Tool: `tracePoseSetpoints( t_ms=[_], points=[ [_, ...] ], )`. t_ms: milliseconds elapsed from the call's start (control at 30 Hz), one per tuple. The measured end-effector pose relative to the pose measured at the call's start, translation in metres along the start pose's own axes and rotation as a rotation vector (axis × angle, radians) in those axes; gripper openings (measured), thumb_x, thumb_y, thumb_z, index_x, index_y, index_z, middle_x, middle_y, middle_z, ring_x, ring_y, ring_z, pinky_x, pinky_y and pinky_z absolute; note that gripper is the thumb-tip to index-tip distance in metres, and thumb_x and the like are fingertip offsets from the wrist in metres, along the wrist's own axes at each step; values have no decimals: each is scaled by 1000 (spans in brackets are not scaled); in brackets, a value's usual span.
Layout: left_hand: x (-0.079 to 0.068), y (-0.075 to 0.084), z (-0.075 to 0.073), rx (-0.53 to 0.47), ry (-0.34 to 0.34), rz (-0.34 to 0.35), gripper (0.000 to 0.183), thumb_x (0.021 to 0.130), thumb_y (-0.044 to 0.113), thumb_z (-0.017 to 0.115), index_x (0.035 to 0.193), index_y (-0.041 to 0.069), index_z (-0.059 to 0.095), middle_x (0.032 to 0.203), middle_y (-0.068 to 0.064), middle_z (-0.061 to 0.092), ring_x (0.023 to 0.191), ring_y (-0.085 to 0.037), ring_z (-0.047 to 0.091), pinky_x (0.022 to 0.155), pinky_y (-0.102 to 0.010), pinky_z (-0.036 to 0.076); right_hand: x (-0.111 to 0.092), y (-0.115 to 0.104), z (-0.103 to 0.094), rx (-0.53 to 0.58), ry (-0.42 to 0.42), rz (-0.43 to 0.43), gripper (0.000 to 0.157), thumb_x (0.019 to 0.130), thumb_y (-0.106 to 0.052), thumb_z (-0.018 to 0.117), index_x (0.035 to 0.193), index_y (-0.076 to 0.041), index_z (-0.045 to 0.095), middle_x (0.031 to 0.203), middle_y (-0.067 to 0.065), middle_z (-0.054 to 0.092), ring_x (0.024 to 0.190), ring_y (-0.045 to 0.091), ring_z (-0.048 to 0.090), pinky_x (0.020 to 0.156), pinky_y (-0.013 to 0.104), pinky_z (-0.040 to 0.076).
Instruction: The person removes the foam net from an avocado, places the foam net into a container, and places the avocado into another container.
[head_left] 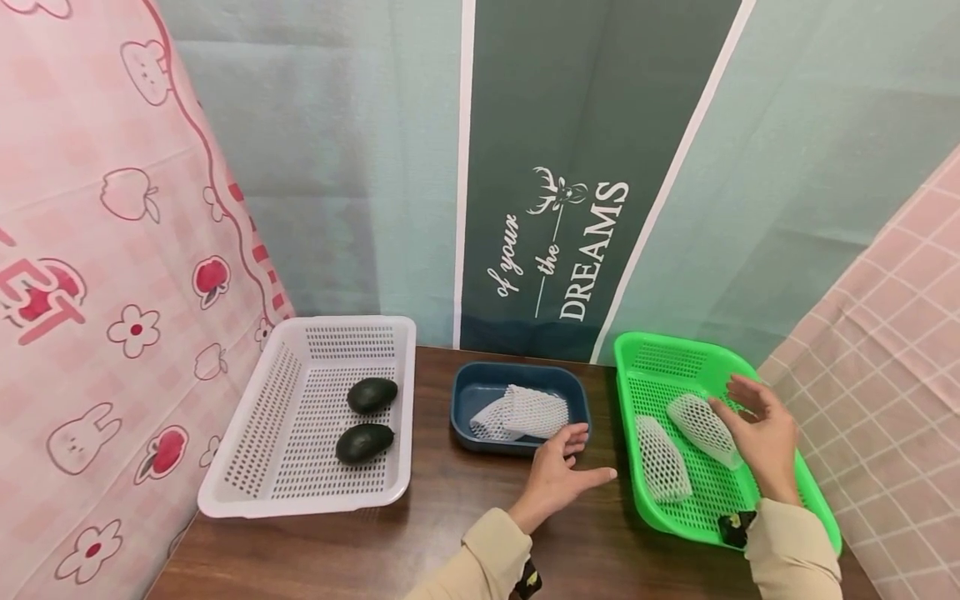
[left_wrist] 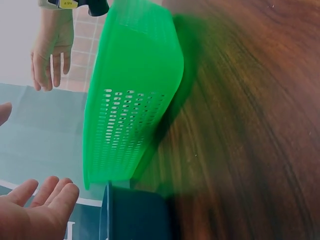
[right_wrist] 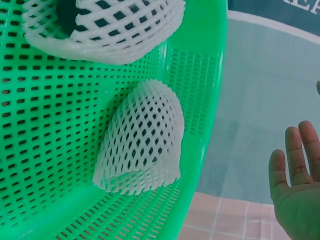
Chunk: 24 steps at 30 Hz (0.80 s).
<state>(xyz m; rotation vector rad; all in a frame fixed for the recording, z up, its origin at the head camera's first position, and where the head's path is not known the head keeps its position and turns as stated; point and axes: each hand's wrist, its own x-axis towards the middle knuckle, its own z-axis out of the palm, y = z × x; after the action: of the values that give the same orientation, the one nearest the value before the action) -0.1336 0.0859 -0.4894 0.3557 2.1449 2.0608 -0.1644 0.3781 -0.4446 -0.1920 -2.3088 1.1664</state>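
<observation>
My left hand holds nothing, its fingers spread beside the front right corner of a small blue tub. Crumpled white foam nets lie in that tub. Over the right part of a green basket hovers my right hand, fingers loosely bent and nothing in them. Two avocados in foam nets lie in this basket: one netted avocado at the left, another netted avocado just left of the right hand. In the right wrist view, dark skin shows through the nearer net.
A white basket on the left holds two bare dark avocados. All the containers stand on a brown wooden table. Behind them hangs a green curtain; pink patterned cloths close off both sides.
</observation>
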Motion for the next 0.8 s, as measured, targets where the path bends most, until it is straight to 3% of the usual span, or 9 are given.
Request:
tracePoseSetpoints(
  t_ms=[267,567,800],
  points=[
    [-3,-4,11,-56,7,-14,62,74,19,85,130,16,58,116,10,61,109,-5,56,94,-26,45,7,7,-5,40,37,50,47,84,-10,76,129,-11,62,106,-17,62,95,-5,57,76,6,41],
    [-8,-7,20,-65,-15,-3,64,75,17,84,133,14,55,122,10,57,114,-6,52,97,-30,45,15,11,-11,77,27,125,48,84,-9,76,129,-12,62,101,-22,59,93,-6,56,74,4,41],
    [-14,-11,34,-23,-28,-2,67,75,18,85,134,11,55,127,8,57,118,-9,51,98,-29,44,18,24,-20,68,-13,115,50,86,-12,75,133,-14,59,101,-25,56,94,-6,53,73,4,40]
  ],
)
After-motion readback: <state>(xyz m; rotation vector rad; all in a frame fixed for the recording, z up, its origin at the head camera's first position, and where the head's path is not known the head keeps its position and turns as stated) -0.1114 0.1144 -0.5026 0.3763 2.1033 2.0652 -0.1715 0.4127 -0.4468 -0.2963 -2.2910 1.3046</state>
